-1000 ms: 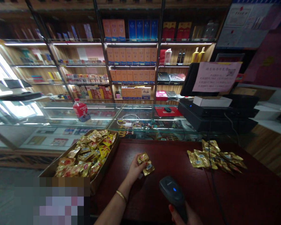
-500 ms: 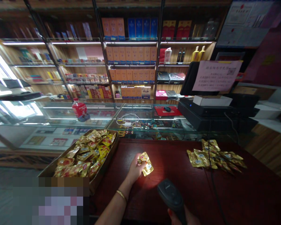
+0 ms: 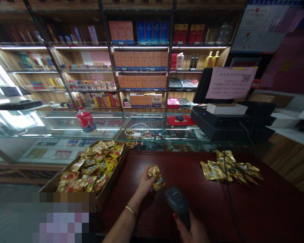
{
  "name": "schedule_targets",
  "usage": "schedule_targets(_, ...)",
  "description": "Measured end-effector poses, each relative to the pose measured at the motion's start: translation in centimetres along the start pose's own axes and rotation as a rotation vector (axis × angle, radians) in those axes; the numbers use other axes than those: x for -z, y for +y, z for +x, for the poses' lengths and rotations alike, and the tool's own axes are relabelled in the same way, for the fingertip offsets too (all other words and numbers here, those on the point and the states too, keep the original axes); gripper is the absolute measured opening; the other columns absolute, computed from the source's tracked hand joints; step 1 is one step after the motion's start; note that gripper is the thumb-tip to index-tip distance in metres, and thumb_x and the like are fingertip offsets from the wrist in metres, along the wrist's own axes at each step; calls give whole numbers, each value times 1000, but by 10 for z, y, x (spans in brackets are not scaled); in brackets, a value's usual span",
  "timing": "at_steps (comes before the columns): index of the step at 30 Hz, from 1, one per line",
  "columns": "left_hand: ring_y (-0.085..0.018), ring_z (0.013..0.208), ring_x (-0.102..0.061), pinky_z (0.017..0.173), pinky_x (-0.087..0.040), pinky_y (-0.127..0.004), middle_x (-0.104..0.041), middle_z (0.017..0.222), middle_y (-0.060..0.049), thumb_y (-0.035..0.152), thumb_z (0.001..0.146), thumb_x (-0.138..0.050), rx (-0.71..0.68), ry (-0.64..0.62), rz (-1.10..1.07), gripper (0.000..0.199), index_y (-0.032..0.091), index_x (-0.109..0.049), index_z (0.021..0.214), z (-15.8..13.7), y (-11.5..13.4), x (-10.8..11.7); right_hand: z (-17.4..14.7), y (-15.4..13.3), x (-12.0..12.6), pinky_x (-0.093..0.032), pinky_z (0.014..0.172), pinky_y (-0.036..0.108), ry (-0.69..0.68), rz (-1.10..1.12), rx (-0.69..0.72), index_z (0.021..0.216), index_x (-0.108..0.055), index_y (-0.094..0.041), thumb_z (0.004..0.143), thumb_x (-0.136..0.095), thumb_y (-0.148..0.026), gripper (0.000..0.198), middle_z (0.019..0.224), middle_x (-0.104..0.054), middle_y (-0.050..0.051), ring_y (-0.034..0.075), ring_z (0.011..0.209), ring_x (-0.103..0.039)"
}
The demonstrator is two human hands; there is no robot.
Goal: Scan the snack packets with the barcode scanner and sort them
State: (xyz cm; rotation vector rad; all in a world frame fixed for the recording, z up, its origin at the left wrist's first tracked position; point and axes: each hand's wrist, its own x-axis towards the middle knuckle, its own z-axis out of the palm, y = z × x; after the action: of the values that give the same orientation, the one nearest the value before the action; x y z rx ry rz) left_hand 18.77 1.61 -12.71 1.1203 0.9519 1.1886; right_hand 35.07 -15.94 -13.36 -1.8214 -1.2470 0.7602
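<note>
A gold foil snack packet (image 3: pixel 158 182) is pinched in my left hand (image 3: pixel 145 182), held over the dark red tabletop (image 3: pixel 142 216). Its barcode side faces up. My right hand (image 3: pixel 191 229) is wrapped round the handle of a black barcode scanner (image 3: pixel 176 199), whose head points toward the packet, with a small gap between them. On the left stands a cardboard box (image 3: pixel 114 175) full of gold and yellow packets (image 3: pixel 91 167). A loose pile of similar gold packets (image 3: pixel 230 168) lies on the right of the tabletop.
A black cable (image 3: pixel 229 199) runs across the right side of the table. Behind it is a glass display counter (image 3: pixel 111 135) with a red bottle (image 3: pixel 85 120), a white charging cable (image 3: pixel 136 130) and a mouse (image 3: pixel 179 118). A monitor (image 3: pixel 204 84) with a pink notice stands at the right.
The bright scanner light on the packet and table has gone out. My right hand and the scanner have moved slightly up and left. My left hand still holds the packet in nearly the same place.
</note>
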Motion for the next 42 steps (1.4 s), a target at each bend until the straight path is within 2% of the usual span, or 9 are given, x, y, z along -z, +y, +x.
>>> schedule_targets(6,-18,73,-66,66,-54,-29,-67,85,-1,34,63,-80,18,-55,-78,45,22,-54,98,-3,-2,0,15,-10,-6,-43,43,26,-140,146,-34,90,-67,-20,83,-45,-75,60,56,-66,3,20,47,-65)
schedule_targets(11,-18,77,-67,67,-53,-26,-68,88,-1,31,64,-79,-8,-52,-52,45,22,-55,101,0,-4,3,19,-9,-10,-45,47,27,-208,149,-78,94,-60,-19,86,-44,-69,52,58,-63,0,19,48,-63)
schedule_targets(18,-16,65,-63,60,-52,-26,-65,80,0,29,67,-76,7,-49,-12,42,22,-55,102,-1,-5,3,17,-15,-4,-43,46,26,-161,168,-76,84,-59,-20,84,-43,-75,57,54,-60,-1,17,46,-61)
schedule_targets(22,-15,68,-62,63,-52,-27,-64,81,0,32,66,-76,-1,-61,-20,42,21,-55,100,-5,2,1,15,-19,-1,-41,43,25,-143,194,-80,82,-60,-20,82,-43,-78,60,51,-58,-2,15,43,-58)
schedule_targets(26,-17,72,-64,66,-52,-28,-66,84,-2,36,62,-80,11,-52,-18,50,22,-55,103,-4,6,0,14,-19,-2,-42,43,24,-147,190,-93,85,-61,-20,82,-44,-78,60,52,-59,-3,15,44,-59)
schedule_targets(31,-17,73,-64,69,-52,-28,-66,84,0,39,63,-80,9,-39,5,50,22,-55,103,-2,1,1,16,-21,-2,-41,43,24,-199,174,-117,83,-58,-22,81,-42,-78,58,54,-58,-4,15,44,-59)
schedule_targets(36,-18,77,-66,74,-53,-29,-69,89,-1,35,64,-81,15,-84,-17,54,23,-52,108,-2,-3,3,20,-31,1,-43,47,24,-235,169,-91,89,-58,-18,87,-42,-71,55,59,-57,-4,14,48,-58)
schedule_targets(39,-19,80,-67,75,-52,-28,-71,91,-2,33,68,-78,-57,-52,91,48,22,-55,109,-3,-2,3,21,-34,4,-43,48,24,-228,187,-78,91,-59,-18,88,-42,-69,54,60,-58,-3,13,49,-57)
schedule_targets(42,-20,79,-68,76,-52,-30,-73,89,-3,31,72,-75,-111,13,327,45,21,-60,113,-2,-4,-4,18,-29,9,-42,45,24,-217,219,-95,90,-58,-18,84,-43,-76,60,60,-59,-3,13,47,-57)
